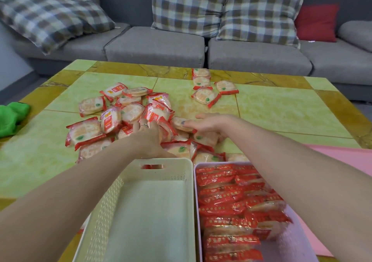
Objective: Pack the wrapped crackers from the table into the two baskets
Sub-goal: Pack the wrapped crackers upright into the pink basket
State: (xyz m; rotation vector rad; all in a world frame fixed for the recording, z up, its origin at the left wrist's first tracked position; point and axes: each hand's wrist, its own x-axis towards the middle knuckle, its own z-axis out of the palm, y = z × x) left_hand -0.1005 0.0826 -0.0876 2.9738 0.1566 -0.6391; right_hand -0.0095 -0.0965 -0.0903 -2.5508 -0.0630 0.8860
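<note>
Right now both hands are reaching into the big pile of wrapped crackers (124,121) lying on the green and yellow table (281,109). The left hand (148,136) is curling its fingers round a packet in the heap, a ring showing on one finger. The right hand (205,123) is lying nearly flat with straight fingers, touching a packet at the pile's right edge. A small group of packets (209,88) is sitting well apart, farther back. Nearest the camera, the white basket (112,211) is standing bare inside, and the pink basket (293,241) just beside it is holding rows of crackers standing on edge
</note>
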